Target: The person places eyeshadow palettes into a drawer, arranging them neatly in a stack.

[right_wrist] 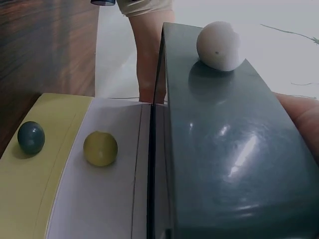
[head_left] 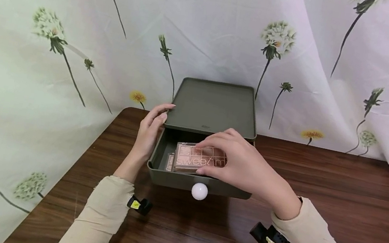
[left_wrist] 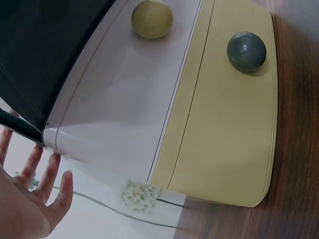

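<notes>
A dark green drawer unit (head_left: 214, 105) stands at the back of the wooden table, its top drawer (head_left: 168, 179) pulled out, with a white ball knob (head_left: 199, 191). My right hand (head_left: 245, 165) reaches into the drawer and grips a pink eyeshadow palette (head_left: 198, 159) lettered "sweet", which lies over another palette (head_left: 170, 162). My left hand (head_left: 150, 131) rests with straight fingers against the unit's left side; in the left wrist view this hand (left_wrist: 30, 199) is spread. The right wrist view shows the green drawer front (right_wrist: 224, 159) and its knob (right_wrist: 218, 45).
Below the green drawer are a pale lilac drawer (left_wrist: 124, 99) with a yellow knob (left_wrist: 152, 19) and a yellow drawer (left_wrist: 229, 124) with a dark blue-grey knob (left_wrist: 246, 51), both closed. A flower-print cloth (head_left: 74, 52) hangs behind and to the left. Brown table (head_left: 343, 187) stretches right.
</notes>
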`<state>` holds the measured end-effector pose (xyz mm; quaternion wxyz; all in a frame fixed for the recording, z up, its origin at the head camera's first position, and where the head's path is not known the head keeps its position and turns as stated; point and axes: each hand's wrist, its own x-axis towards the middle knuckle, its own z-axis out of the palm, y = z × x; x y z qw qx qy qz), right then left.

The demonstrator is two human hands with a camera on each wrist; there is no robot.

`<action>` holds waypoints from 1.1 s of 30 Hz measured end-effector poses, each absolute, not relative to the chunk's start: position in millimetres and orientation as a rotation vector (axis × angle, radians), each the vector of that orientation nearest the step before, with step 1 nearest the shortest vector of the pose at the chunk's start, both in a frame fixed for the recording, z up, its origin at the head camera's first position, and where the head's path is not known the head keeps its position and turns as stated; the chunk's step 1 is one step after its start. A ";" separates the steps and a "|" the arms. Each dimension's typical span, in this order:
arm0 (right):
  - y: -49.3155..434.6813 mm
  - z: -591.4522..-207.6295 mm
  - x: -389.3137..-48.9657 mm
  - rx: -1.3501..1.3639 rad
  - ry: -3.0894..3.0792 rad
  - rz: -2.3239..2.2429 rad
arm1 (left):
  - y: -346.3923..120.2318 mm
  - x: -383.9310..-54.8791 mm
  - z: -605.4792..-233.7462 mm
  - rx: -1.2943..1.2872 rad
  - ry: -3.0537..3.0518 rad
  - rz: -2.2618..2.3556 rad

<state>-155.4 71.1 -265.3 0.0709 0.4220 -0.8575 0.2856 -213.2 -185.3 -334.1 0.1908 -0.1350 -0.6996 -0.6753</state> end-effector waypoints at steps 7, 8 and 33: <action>75.2 -265.4 -151.1 1.244 -2.575 0.901 | -184.9 -213.5 -334.6 -0.396 -1.976 -1.888; 76.4 -266.2 -149.4 1.228 -2.551 0.927 | -184.9 -213.7 -334.8 -0.396 -1.981 -1.883; 73.0 -325.3 -76.5 1.182 -1.952 1.075 | -184.6 -211.7 -334.6 -0.370 -1.998 -1.877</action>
